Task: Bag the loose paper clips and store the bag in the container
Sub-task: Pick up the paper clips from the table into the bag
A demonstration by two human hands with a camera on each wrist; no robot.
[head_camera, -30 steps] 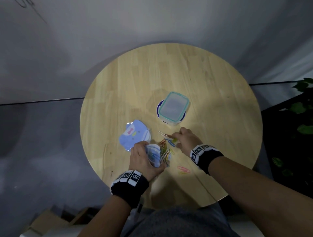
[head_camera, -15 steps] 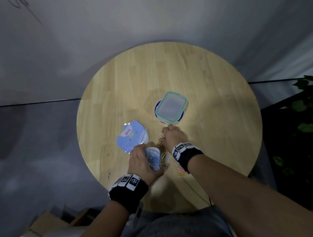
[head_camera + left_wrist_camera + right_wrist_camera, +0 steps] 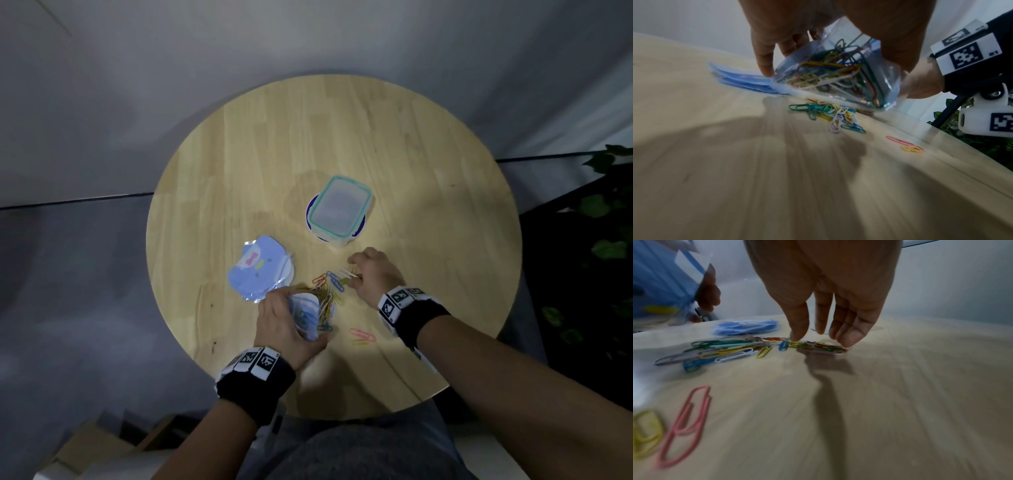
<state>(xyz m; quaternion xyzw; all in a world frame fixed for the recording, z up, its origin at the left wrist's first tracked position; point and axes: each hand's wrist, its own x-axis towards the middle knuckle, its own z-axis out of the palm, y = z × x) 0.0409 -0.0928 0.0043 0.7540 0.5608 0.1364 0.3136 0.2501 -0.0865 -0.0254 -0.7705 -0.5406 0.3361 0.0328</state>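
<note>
Head view: left hand [image 3: 286, 329] grips the bag [image 3: 305, 317], half hidden; right hand [image 3: 371, 274], fingers loosely extended, touches clips [image 3: 329, 287] on the counter [image 3: 428, 212].

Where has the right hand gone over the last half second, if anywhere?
Yes: the right hand moved right, away from the bag, judged against the container.

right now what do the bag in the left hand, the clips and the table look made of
Bag: thin clear plastic, glossy; the clips inside show through it.
Clips: bent wire in bright colours, probably coated metal, though that is a guess from the look.
Table: pale wood, matt, with grain and joined strips visible.
</note>
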